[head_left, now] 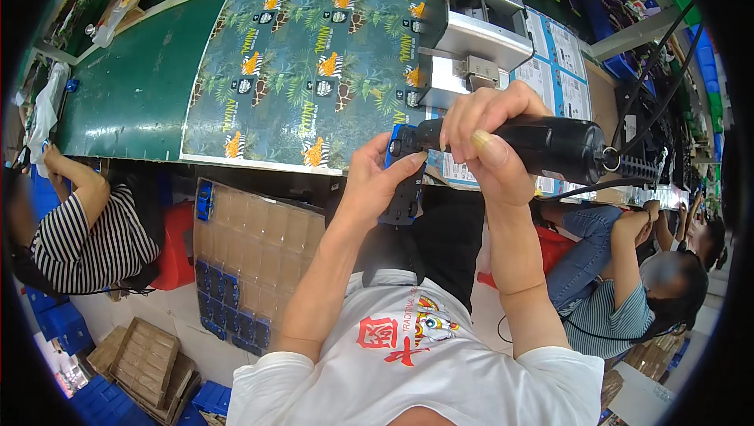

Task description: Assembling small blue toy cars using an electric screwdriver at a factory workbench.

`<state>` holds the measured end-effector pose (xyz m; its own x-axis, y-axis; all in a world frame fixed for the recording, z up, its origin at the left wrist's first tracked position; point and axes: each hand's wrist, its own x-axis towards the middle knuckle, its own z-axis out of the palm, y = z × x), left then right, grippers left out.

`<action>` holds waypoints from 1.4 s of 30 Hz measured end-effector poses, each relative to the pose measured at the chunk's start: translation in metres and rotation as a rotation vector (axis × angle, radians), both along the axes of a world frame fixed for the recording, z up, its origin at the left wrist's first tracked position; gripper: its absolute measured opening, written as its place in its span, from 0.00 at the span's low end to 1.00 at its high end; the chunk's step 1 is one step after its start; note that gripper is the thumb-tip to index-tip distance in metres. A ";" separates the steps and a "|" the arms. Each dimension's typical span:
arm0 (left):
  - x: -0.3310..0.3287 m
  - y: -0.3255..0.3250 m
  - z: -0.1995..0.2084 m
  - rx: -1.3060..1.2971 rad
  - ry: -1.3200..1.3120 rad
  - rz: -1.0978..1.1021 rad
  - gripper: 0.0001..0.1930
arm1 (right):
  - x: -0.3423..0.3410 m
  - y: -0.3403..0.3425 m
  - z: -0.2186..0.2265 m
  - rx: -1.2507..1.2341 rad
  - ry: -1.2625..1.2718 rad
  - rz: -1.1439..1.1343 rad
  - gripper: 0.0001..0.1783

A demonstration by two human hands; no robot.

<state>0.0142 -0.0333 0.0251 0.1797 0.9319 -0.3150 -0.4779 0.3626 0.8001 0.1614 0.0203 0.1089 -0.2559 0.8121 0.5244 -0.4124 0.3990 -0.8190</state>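
Note:
My left hand (pixel 371 177) is closed round a blue-and-black plastic toy part (pixel 406 200), possibly a toy car base, with its dark side turned up. My right hand (pixel 496 131) grips a black electric screwdriver (pixel 559 149), held almost level. The tool's front end meets the upper part of the plastic piece; the bit's tip is hidden. A cable runs off the screwdriver's back end to the right. Both hands are at the table's near edge, over my lap. Just beyond my right hand stands a metal box-shaped machine (pixel 479 37), perhaps a screw feeder.
A printed animal-pattern sheet (pixel 302 65) covers part of the green table (pixel 126 104). Left of my legs, a compartmented cardboard tray (pixel 271 230) holds several blue-and-black parts (pixel 228 300). People sit at both sides. Black cables (pixel 664 57) hang at right.

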 end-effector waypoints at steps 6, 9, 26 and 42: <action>0.003 0.000 0.002 0.039 0.008 0.012 0.17 | 0.003 -0.006 0.005 -0.006 0.031 0.009 0.13; 0.008 0.001 0.002 0.055 0.025 0.035 0.18 | 0.006 -0.010 0.012 -0.014 0.041 0.012 0.14; -0.017 0.032 -0.020 0.080 -0.263 0.271 0.26 | 0.042 0.050 0.032 0.112 0.030 -0.358 0.08; -0.019 0.036 -0.018 0.046 -0.354 0.312 0.26 | -0.001 -0.011 0.029 -0.141 0.158 0.006 0.07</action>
